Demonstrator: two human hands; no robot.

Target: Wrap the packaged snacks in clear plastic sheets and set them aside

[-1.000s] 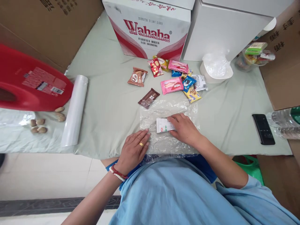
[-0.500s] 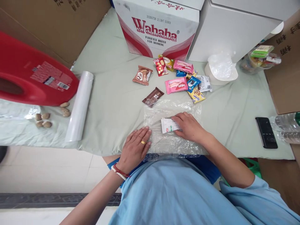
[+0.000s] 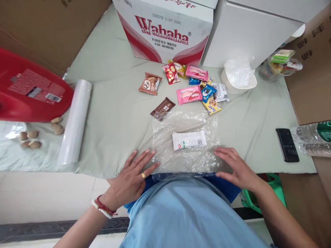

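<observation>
A white wrapped snack packet lies flat on a sheet of clear plastic film at the table's front edge. My left hand, fingers spread, rests at the film's left edge with nothing held. At the film's right edge my right hand is open too, thumb apart from the fingers. Just beyond the film's far edge lies a dark brown snack bar, its lower end touching or under the film. Farther back are a brown round-cake packet and a pink wafer packet among several other snacks.
A roll of plastic film lies left, near walnuts and a red jug. A Wahaha carton stands behind. To the right are a white bowl, a black phone and plastic bottles.
My right hand has let go of the white packet and moved right to the film's edge. My left hand has shifted left and nearer. The view has shifted slightly.
</observation>
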